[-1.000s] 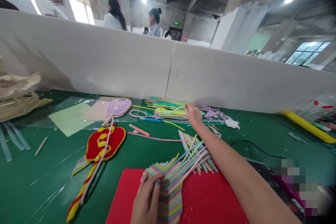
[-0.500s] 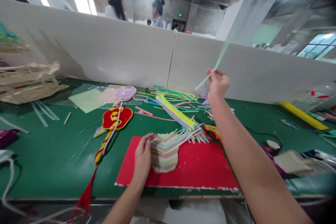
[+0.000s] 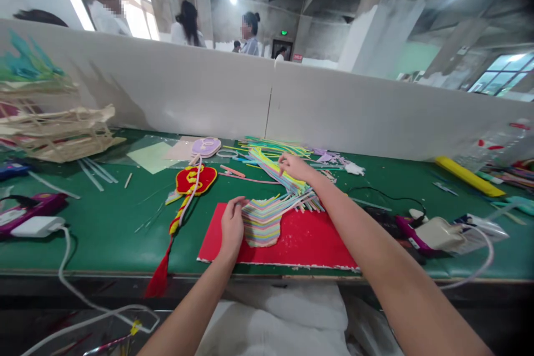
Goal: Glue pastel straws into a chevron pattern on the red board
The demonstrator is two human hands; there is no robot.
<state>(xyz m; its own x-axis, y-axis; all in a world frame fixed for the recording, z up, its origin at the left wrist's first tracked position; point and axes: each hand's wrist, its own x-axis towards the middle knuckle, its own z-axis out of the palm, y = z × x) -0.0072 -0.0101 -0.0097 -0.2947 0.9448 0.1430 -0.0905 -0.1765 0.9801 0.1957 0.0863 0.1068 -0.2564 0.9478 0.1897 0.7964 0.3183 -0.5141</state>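
Note:
A woven piece of pastel strips lies on a red board at the near edge of the green table. My left hand presses and grips the weave's left edge. Long loose ends run from the weave up to the right. My right hand is lowered onto these strips, fingers pinched on one of them. Further loose coloured strips lie in a pile behind it.
A red ornament with a tassel and a purple one lie left of the board. Wooden models stand far left, corded tools and a yellow tube to the right. A white partition backs the table; people stand beyond it.
My right hand, raised with a green strip half a second ago, has come down onto the strips beside the weave. The view has pulled back. My left hand stays on the weave.

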